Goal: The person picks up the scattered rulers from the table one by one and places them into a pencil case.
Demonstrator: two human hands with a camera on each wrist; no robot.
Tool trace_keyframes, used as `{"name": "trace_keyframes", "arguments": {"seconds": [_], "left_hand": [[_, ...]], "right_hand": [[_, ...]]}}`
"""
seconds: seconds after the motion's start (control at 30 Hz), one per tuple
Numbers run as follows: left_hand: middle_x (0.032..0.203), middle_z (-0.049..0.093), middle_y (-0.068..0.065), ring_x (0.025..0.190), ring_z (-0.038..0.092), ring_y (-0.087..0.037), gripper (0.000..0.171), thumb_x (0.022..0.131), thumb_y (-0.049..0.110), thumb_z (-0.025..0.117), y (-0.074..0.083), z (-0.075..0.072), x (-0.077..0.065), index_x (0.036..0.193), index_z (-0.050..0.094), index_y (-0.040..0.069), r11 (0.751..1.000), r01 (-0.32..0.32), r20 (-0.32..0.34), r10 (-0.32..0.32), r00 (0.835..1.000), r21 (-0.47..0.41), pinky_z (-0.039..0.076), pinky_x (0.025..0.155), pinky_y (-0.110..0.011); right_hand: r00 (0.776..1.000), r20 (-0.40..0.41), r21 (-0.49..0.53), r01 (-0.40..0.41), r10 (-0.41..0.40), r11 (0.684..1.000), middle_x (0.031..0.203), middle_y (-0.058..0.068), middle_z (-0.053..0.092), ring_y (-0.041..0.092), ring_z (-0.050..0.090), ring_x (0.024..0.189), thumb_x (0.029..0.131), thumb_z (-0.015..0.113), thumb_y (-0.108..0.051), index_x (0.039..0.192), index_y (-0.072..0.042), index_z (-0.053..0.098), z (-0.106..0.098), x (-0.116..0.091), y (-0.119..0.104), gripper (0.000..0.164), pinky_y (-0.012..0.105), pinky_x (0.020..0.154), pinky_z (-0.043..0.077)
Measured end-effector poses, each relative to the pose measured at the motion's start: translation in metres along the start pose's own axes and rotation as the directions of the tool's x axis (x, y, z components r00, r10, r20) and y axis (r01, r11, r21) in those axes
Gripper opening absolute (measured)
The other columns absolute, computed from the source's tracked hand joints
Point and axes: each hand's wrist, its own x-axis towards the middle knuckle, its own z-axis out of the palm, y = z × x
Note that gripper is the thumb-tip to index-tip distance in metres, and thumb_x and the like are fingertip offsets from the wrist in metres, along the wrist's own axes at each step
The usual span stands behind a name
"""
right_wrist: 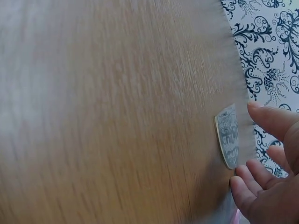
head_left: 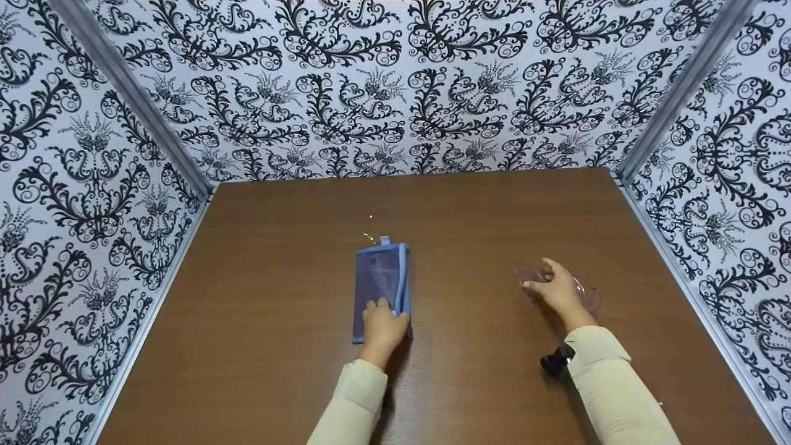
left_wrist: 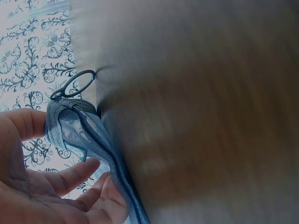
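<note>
A blue mesh zip pouch lies lengthwise on the table, left of the middle. My left hand grips its near end, with fingers on top and the thumb at the right side. A dark ring pull stands out from the pouch in the left wrist view. My right hand is spread over a clear, shiny thing that looks like a pair of eyeglasses. In the right wrist view, a lens-like piece shows in front of the thumb and fingertips, which are apart. The hand hides its middle.
The brown wooden table meets patterned walls at the back and both sides. Tiny shiny bits lie just beyond the pouch. A dark device sits at the right wrist.
</note>
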Motion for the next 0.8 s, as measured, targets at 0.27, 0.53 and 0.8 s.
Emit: {"name": "trace_keyframes", "arguments": {"seconds": [0.27, 0.53, 0.8], "left_hand": [[0.127, 0.046, -0.032, 0.118, 0.043, -0.045, 0.055, 0.078, 0.021, 0.068, 0.0009, -0.0005, -0.0012, 0.122, 0.055, -0.010, 1.000, 0.009, 0.009, -0.009, 1.000, -0.011, 0.039, 0.098, -0.052], [0.128, 0.046, -0.031, 0.120, 0.042, -0.045, 0.055, 0.080, 0.021, 0.069, 0.0009, 0.0002, -0.0002, 0.123, 0.054, -0.009, 1.000, 0.020, 0.019, -0.020, 1.000, -0.006, 0.039, 0.099, -0.052], [0.132, 0.045, -0.030, 0.123, 0.040, -0.044, 0.055, 0.082, 0.022, 0.067, 0.0012, 0.0009, 0.0010, 0.125, 0.054, -0.008, 0.999, 0.037, 0.038, -0.037, 0.999, -0.010, 0.038, 0.100, -0.052]], "right_hand": [[1.000, 0.015, -0.054, -0.008, 0.009, 0.999, 0.145, 0.034, 0.032, 0.045, 0.035, 0.132, 0.086, 0.071, -0.015, 0.150, 0.005, 0.021, 0.0002, -0.0001, 0.0041, 0.084, 0.053, 0.106, 0.033], [0.999, -0.016, -0.146, 0.037, -0.040, 0.989, 0.136, 0.035, 0.043, 0.047, 0.043, 0.125, 0.082, 0.075, -0.015, 0.146, 0.009, 0.029, 0.0028, 0.0006, 0.0037, 0.083, 0.054, 0.102, 0.036], [0.996, -0.038, -0.225, 0.071, -0.081, 0.972, 0.127, 0.036, 0.050, 0.048, 0.048, 0.118, 0.080, 0.076, -0.011, 0.141, 0.013, 0.035, 0.0049, 0.0017, 0.0026, 0.078, 0.055, 0.099, 0.038]]}}
